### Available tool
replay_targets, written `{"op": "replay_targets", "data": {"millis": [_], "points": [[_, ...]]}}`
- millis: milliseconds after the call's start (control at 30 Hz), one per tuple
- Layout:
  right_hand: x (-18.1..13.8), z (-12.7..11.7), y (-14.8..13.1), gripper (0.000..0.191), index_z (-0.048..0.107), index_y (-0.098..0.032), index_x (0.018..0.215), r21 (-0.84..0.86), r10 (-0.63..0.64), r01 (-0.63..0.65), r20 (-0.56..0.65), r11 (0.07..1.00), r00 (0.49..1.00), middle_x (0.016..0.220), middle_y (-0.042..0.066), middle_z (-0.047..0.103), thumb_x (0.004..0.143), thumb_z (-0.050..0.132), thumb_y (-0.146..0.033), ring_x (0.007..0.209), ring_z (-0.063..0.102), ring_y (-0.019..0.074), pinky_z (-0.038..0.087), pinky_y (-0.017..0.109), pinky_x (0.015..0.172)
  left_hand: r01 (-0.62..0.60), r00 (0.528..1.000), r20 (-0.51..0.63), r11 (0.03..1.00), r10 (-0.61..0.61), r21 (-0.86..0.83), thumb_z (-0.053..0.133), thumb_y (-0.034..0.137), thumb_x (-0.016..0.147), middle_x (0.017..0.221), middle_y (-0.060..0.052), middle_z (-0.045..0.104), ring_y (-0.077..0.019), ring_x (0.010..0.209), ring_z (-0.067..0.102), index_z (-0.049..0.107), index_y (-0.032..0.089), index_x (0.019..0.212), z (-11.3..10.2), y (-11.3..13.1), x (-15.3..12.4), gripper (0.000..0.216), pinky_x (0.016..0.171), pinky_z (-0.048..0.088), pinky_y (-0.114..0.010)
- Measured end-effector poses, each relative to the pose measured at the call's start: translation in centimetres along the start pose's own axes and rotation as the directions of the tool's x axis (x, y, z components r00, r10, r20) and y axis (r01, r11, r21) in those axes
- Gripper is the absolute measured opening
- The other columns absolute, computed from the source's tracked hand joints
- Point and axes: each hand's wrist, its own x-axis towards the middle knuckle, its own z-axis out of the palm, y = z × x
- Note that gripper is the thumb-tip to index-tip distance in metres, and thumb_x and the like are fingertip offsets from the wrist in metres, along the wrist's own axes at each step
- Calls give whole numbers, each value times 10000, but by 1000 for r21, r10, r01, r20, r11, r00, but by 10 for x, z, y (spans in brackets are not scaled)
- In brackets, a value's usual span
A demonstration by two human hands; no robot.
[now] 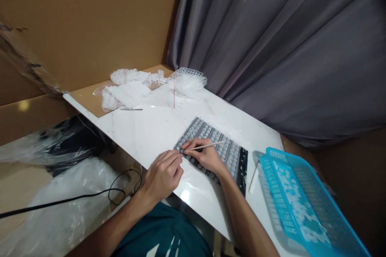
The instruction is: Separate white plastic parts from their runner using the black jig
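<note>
On the white table lies a dark sheet [231, 156] covered with rows of small, pale round pieces. My right hand [205, 154] rests over its near left part, fingers pinched round a thin pale stick [208, 145] held like a pen. The stick's one end is near the sheet's left corner; the other points up to the right. My left hand [165, 173] is curled closed at that same corner, its fingertips close to the right hand's. Whatever its fingers hold, if anything, is hidden.
A blue plastic basket [337, 204] with small white pieces in it stands at right, a thin stick [254, 176] beside it. White lacy material [129, 90] and tweezers-like metal tool [132, 109] lie at the back left. A cardboard wall [99, 24] and grey curtain [271, 40] border the table [144, 132].
</note>
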Motion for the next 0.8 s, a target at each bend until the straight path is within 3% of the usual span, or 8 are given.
{"op": "replay_targets", "data": {"millis": [233,500,800], "points": [[-3,-7,3,88,812,-228,847,-112,-79,85,52,990,996,1027,81,814,909,860,-269,1042,764,254,599,415,976,3,1000,-5,1000,-3,0,552,25,949,1074,-91,755,-290,1164,706,685,158,1072,-2,1,1,224,1022,600,-499],[-2,-3,3,178,784,-237,815,-299,-212,232,96,926,972,988,74,820,975,735,-173,987,747,249,589,399,900,12,1000,-3,1000,-12,-1,544,34,956,1077,-87,765,-293,1157,716,684,177,1066,-2,2,2,229,1019,606,-502],[1,11,4,154,767,-235,795,-214,-116,97,-80,972,990,946,57,824,947,797,-237,920,771,244,587,388,872,5,1000,7,1000,-5,7,540,48,971,1050,-94,755,-300,1156,710,681,177,1087,1,-1,0,224,1009,608,-515]]}}
